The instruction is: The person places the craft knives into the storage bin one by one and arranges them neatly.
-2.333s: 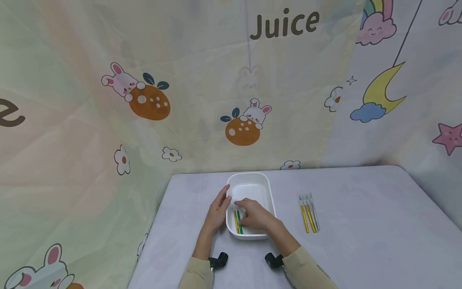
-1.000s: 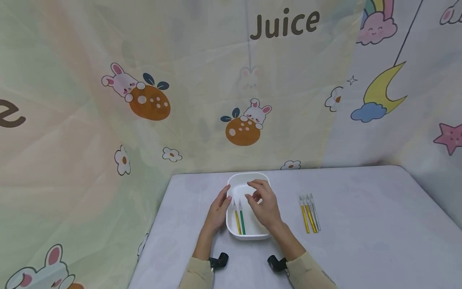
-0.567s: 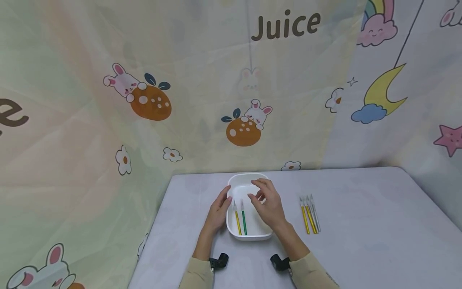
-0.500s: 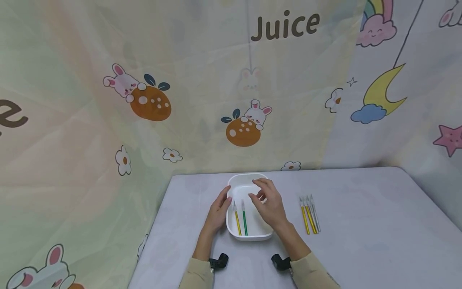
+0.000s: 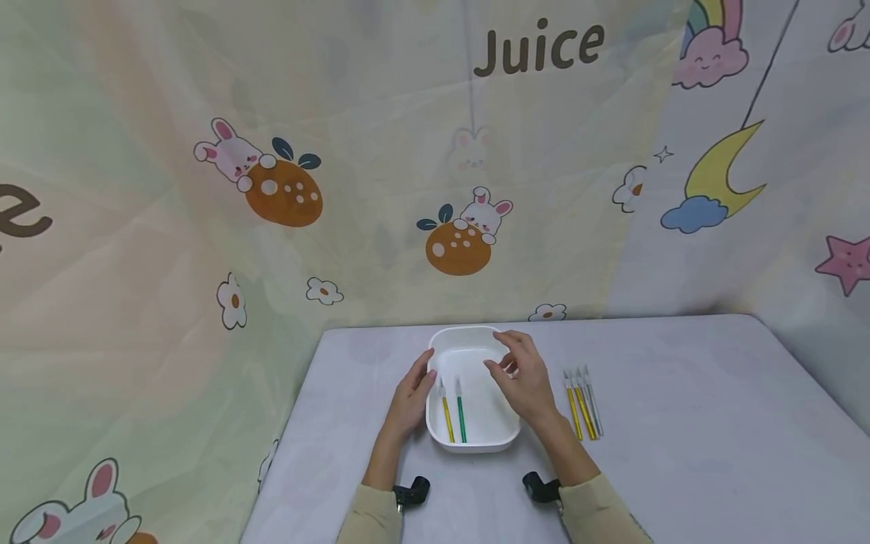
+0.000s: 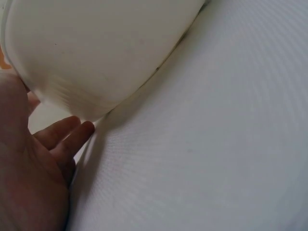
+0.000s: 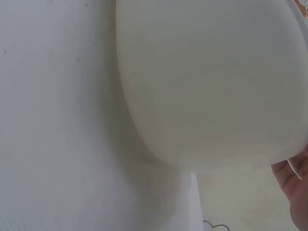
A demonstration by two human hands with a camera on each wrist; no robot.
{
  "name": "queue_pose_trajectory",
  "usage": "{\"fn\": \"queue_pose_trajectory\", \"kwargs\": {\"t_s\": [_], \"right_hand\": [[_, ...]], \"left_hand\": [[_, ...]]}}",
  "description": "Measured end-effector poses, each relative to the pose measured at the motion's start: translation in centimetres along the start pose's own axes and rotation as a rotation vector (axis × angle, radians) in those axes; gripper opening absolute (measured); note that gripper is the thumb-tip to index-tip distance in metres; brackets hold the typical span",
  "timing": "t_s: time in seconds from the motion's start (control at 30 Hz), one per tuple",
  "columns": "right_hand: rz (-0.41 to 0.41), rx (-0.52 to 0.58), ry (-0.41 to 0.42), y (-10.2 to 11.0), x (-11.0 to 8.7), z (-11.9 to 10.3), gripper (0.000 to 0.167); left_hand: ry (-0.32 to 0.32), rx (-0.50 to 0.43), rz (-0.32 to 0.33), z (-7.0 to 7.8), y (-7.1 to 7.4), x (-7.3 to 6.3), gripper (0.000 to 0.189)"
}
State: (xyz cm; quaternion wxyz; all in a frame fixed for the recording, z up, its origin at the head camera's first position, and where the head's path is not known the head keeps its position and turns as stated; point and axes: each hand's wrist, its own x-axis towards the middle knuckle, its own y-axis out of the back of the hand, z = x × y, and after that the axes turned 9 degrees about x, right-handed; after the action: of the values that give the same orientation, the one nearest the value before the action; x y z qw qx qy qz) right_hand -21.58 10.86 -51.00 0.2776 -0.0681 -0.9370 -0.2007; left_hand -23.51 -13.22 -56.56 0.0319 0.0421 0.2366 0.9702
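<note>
A white rectangular tray point(image 5: 476, 446) stands on the table. Inside, toward its left, lie a yellow pen-like stick point(image 5: 448, 419) and a green one point(image 5: 461, 419), both with pale pointed tips. My left hand point(image 5: 408, 397) rests against the tray's left wall; in the left wrist view, its fingertips touch the outer wall low down. Over the tray's right rim hovers my right hand point(image 5: 526, 381), thumb and forefinger apart with nothing seen between them. The right wrist view shows mostly the tray's outer wall point(image 7: 211, 86), with part of that hand at the right edge.
To the right of the tray lies a small bunch of similar slim sticks point(image 5: 582, 404), yellow and silver, partly behind the right forearm. A white cloth covers the table point(image 5: 707, 423). A printed curtain point(image 5: 381, 151) hangs behind and at the sides.
My right hand has let go of the green stick, lifted, and shifted right toward the tray's right rim. The green stick now lies slightly farther from the yellow one. My left hand stays put.
</note>
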Motion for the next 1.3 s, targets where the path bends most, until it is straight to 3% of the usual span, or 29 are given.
{"fn": "queue_pose_trajectory", "kwargs": {"t_s": [1.3], "right_hand": [[0.002, -0.055, -0.138, 3.3, 0.7, 1.7, 0.057]], "left_hand": [[0.002, 0.0, -0.001, 0.2, 0.0, -0.1, 0.046]]}}
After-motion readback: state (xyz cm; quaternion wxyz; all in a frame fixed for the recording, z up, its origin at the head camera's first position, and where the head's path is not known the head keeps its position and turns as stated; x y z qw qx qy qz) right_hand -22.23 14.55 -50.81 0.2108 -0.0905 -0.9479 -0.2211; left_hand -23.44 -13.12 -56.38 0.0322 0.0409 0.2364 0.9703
